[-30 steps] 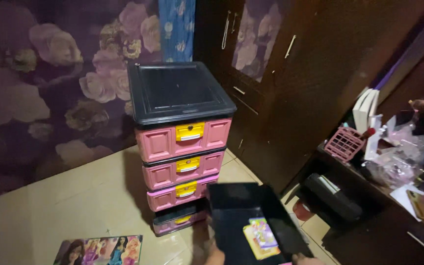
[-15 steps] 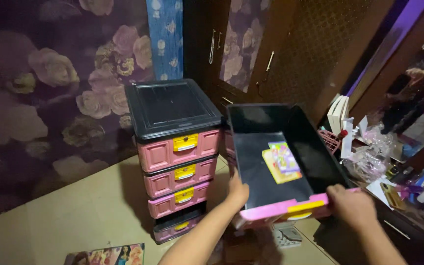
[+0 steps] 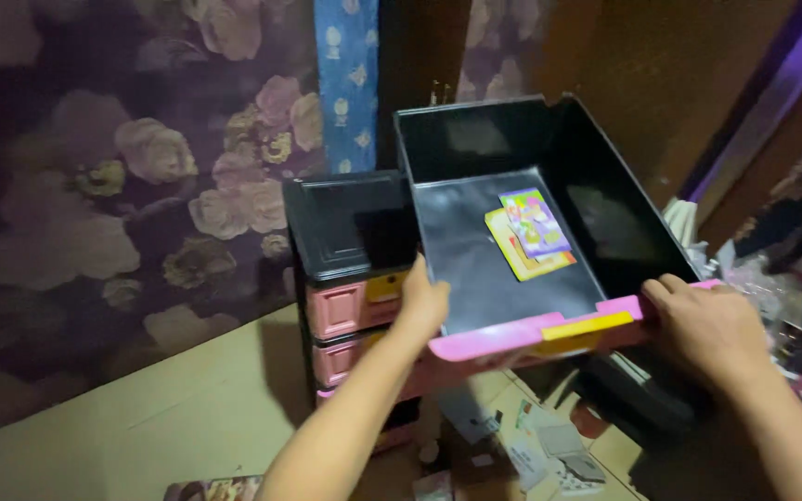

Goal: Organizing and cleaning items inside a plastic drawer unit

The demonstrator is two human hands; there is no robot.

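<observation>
Left hand (image 3: 422, 301) clamped on the left wall of a black drawer (image 3: 624, 232); right hand (image 3: 705, 325) gripping its pink front at the right corner. Drawer aloft, just right of the pink cabinet (image 3: 350, 241), partly overlapping it. Inside the drawer, 2 colourful cards (image 3: 526, 232) flat on the bottom.

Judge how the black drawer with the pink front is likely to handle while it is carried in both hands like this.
The drawer looks like rigid moulded plastic, so it probably keeps its shape. It holds only two flat cards, so it is likely light. The left hand grips one side and the right hand the front corner; the loose cards may slide on the smooth floor if it tilts.
</observation>
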